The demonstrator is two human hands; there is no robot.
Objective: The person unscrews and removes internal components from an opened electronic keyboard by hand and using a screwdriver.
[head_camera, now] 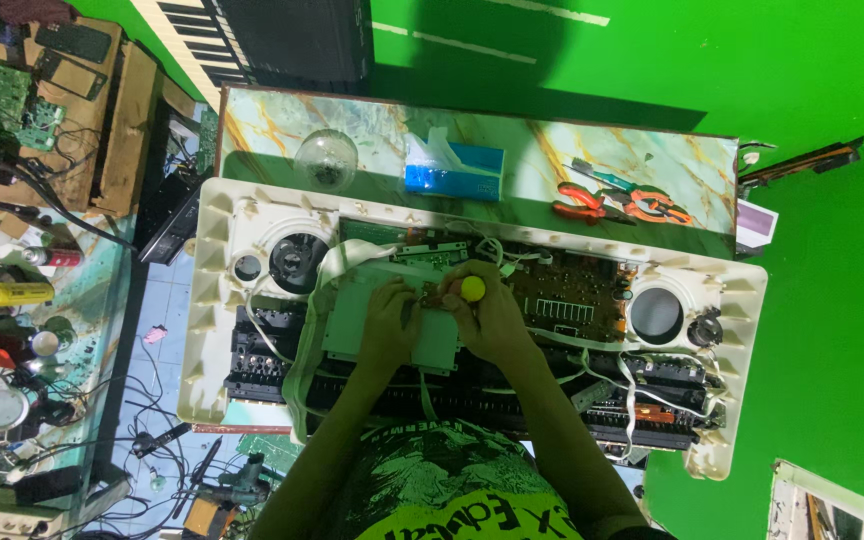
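Right hand (492, 315) gripping a yellow-handled screwdriver (472, 289), left hand (389, 318) flat and open, inside the opened keyboard shell (214, 300).

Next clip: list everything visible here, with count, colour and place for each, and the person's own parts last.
Opened keyboard casing: one, cream, across the table, insides up.
Circuit board: one, brown, right of centre in the casing.
Speakers: two, dark, round, one at each end of the casing.
Table: one, green marbled top, under the casing.
Tissue box: one, blue, on the far table edge.
Clear dome: one, left of the tissue box.
Pliers: two or more, orange handles, far right of the table.
Screwdriver: one, yellow-capped handle, in the right hand.
Side bench: one, cluttered with parts and wires, far left.
Left hand: on a pale panel in the casing.
Right hand: wrapped around the screwdriver.
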